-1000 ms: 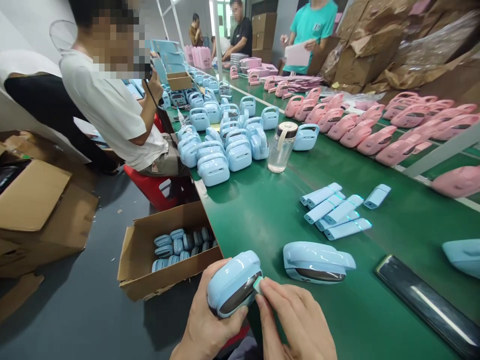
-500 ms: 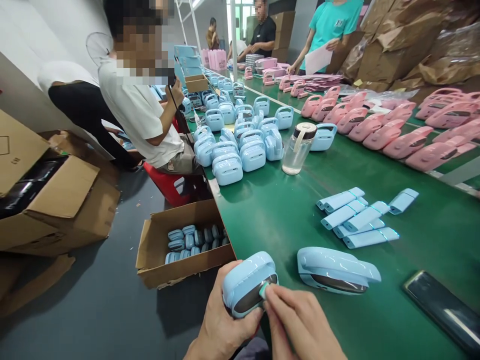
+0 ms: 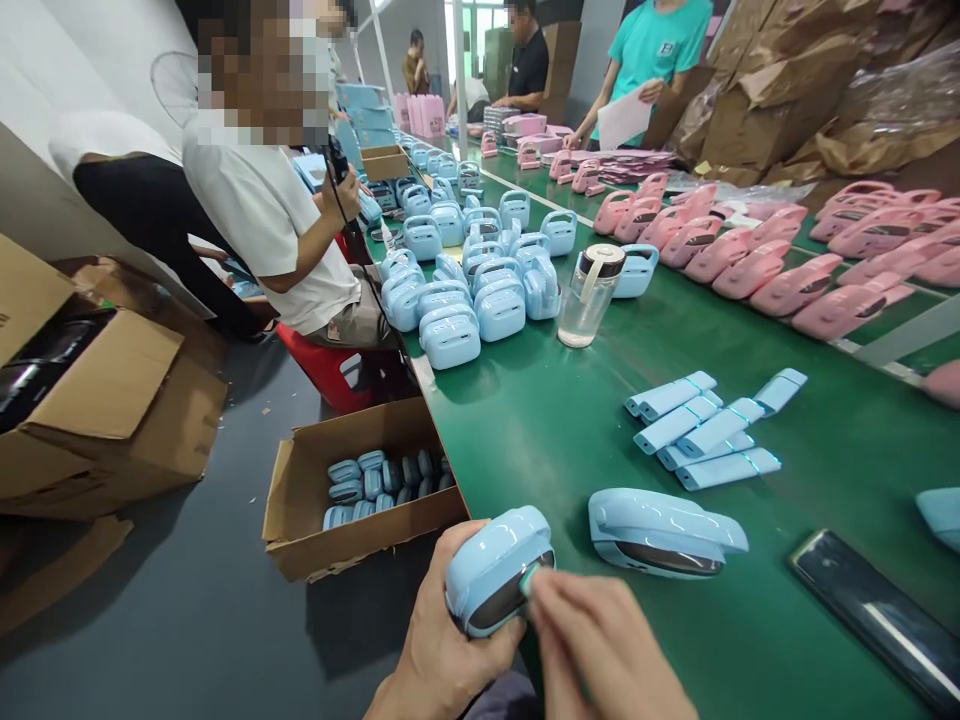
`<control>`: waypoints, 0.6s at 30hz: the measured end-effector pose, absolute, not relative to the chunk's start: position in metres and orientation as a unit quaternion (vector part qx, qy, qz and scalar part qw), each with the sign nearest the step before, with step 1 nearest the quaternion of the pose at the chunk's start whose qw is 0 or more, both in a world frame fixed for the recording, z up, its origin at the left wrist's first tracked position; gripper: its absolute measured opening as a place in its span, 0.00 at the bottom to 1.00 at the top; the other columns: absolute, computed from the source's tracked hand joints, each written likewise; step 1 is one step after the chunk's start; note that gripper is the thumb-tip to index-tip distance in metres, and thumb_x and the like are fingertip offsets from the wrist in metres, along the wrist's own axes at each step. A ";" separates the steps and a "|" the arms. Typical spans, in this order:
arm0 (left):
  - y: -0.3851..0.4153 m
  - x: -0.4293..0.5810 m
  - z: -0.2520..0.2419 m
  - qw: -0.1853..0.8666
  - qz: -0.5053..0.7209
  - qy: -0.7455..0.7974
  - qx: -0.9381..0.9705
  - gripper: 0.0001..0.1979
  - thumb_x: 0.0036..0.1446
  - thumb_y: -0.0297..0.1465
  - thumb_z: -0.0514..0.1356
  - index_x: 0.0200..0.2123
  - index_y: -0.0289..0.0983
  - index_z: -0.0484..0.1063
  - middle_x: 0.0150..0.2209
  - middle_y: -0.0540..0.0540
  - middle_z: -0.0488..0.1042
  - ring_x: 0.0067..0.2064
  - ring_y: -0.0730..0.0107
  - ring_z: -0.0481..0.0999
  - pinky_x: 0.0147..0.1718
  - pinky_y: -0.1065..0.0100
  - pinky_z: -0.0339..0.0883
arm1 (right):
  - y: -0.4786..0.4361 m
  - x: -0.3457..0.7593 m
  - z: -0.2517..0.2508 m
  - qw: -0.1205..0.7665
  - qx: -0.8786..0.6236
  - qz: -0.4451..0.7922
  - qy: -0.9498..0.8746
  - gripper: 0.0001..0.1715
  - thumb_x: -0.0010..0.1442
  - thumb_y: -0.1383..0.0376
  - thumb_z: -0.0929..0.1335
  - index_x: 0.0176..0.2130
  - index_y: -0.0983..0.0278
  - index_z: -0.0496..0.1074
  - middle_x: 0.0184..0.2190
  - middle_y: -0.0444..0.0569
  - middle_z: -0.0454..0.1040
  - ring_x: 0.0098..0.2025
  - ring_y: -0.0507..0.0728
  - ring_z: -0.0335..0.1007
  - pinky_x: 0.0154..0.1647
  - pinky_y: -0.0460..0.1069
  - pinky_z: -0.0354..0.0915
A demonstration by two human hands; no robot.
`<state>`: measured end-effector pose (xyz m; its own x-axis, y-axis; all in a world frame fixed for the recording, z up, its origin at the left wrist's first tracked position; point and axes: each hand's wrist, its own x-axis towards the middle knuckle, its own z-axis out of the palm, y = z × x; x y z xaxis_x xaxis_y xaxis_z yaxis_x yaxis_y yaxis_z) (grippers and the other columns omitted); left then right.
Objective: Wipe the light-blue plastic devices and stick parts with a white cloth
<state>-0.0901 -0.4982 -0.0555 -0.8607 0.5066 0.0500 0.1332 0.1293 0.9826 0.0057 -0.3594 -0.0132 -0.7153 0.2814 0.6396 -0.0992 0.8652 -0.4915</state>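
Observation:
My left hand [image 3: 450,640] is wrapped round a light blue device [image 3: 495,565] with a dark glossy panel, held at the table's near edge. Pinched between the fingertips of my right hand [image 3: 600,640] is a small teal piece [image 3: 529,578], which touches the dark panel; its shape is mostly hidden by the fingers. A second blue device [image 3: 664,530] lies on the green table [image 3: 525,430] just to the right. Behind it is a small pile of flat light blue bars [image 3: 709,430]. A dark phone-like slab [image 3: 877,610] lies at the right.
An open cardboard box [image 3: 352,550] of blue devices stands left of the table edge. Farther back are a clear bottle [image 3: 589,300], grouped blue devices [image 3: 450,335] and rows of pink devices [image 3: 795,285]. A person in a white shirt [image 3: 277,230] sits at the left.
The view has turned slightly right, so the table items appear shifted left, and a blue object shows at the right edge. Both hands keep nearly the same hold on the device and teal piece.

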 end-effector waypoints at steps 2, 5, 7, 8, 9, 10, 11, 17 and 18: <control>-0.499 -0.091 -0.055 0.166 0.631 0.730 0.204 0.34 0.50 0.36 0.71 0.60 0.44 0.67 0.52 0.46 0.79 0.47 0.57 0.82 0.46 0.62 0.78 | -0.359 0.004 -0.012 0.365 -0.037 0.259 -0.893 0.20 0.65 0.81 0.69 0.54 0.68 0.77 0.46 0.57 0.79 0.43 0.59 0.76 0.43 0.52 0.76; -0.502 -0.091 -0.052 0.191 0.646 0.718 0.176 0.35 0.49 0.38 0.72 0.59 0.43 0.67 0.51 0.45 0.80 0.47 0.55 0.82 0.45 0.61 0.79 | -0.349 0.009 -0.003 0.387 -0.064 0.233 -0.890 0.16 0.67 0.75 0.70 0.53 0.66 0.78 0.45 0.54 0.81 0.42 0.59 0.79 0.43 0.53 0.76; -0.505 -0.088 -0.050 0.199 0.672 0.699 0.145 0.35 0.48 0.41 0.73 0.59 0.43 0.68 0.52 0.43 0.79 0.47 0.53 0.82 0.42 0.61 0.80 | -0.336 0.016 0.008 0.399 -0.090 0.204 -0.889 0.14 0.68 0.67 0.72 0.53 0.62 0.78 0.45 0.50 0.82 0.42 0.59 0.80 0.44 0.52 0.75; -0.506 -0.087 -0.049 0.201 0.685 0.687 0.133 0.36 0.48 0.42 0.73 0.59 0.43 0.68 0.52 0.43 0.78 0.48 0.52 0.82 0.42 0.61 0.80 | -0.328 0.020 0.015 0.396 -0.108 0.195 -0.891 0.14 0.69 0.64 0.72 0.54 0.61 0.78 0.45 0.49 0.82 0.43 0.59 0.80 0.45 0.52 0.74; -0.508 -0.086 -0.049 0.204 0.698 0.675 0.126 0.36 0.47 0.44 0.73 0.59 0.44 0.68 0.53 0.42 0.78 0.50 0.50 0.81 0.43 0.60 0.80 | -0.321 0.024 0.021 0.393 -0.128 0.188 -0.891 0.15 0.69 0.62 0.73 0.54 0.59 0.78 0.45 0.48 0.82 0.43 0.60 0.80 0.46 0.53 0.73; -0.509 -0.084 -0.048 0.206 0.706 0.666 0.124 0.37 0.47 0.44 0.74 0.59 0.45 0.68 0.54 0.42 0.77 0.51 0.49 0.81 0.44 0.59 0.80 | -0.314 0.025 0.028 0.385 -0.154 0.185 -0.891 0.14 0.69 0.60 0.72 0.54 0.57 0.78 0.45 0.48 0.82 0.43 0.60 0.80 0.48 0.53 0.72; -0.510 -0.083 -0.047 0.206 0.712 0.660 0.125 0.38 0.47 0.45 0.74 0.59 0.45 0.68 0.54 0.42 0.77 0.51 0.49 0.81 0.45 0.59 0.81 | -0.308 0.025 0.034 0.374 -0.178 0.184 -0.891 0.13 0.69 0.59 0.72 0.53 0.56 0.79 0.45 0.46 0.82 0.43 0.59 0.80 0.49 0.53 0.71; -0.511 -0.082 -0.042 0.153 0.707 0.677 0.136 0.36 0.48 0.46 0.73 0.60 0.46 0.69 0.56 0.43 0.77 0.53 0.50 0.82 0.44 0.61 0.81 | -0.305 0.003 0.054 0.308 -0.123 0.236 -0.913 0.13 0.70 0.53 0.70 0.52 0.53 0.78 0.48 0.40 0.80 0.46 0.53 0.78 0.47 0.45 0.71; -0.511 -0.082 -0.042 0.144 0.703 0.682 0.142 0.36 0.49 0.46 0.72 0.60 0.46 0.69 0.56 0.43 0.77 0.52 0.50 0.82 0.45 0.60 0.81 | -0.309 0.000 0.054 0.315 -0.088 0.240 -0.914 0.12 0.71 0.56 0.70 0.52 0.54 0.77 0.48 0.41 0.80 0.46 0.53 0.78 0.49 0.45 0.71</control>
<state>-0.0822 -0.5112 -0.0416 -0.9184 0.3957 0.0031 -0.0094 -0.0296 0.9995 0.0002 -0.3091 0.0537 -0.7864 0.3123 0.5329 0.0101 0.8692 -0.4944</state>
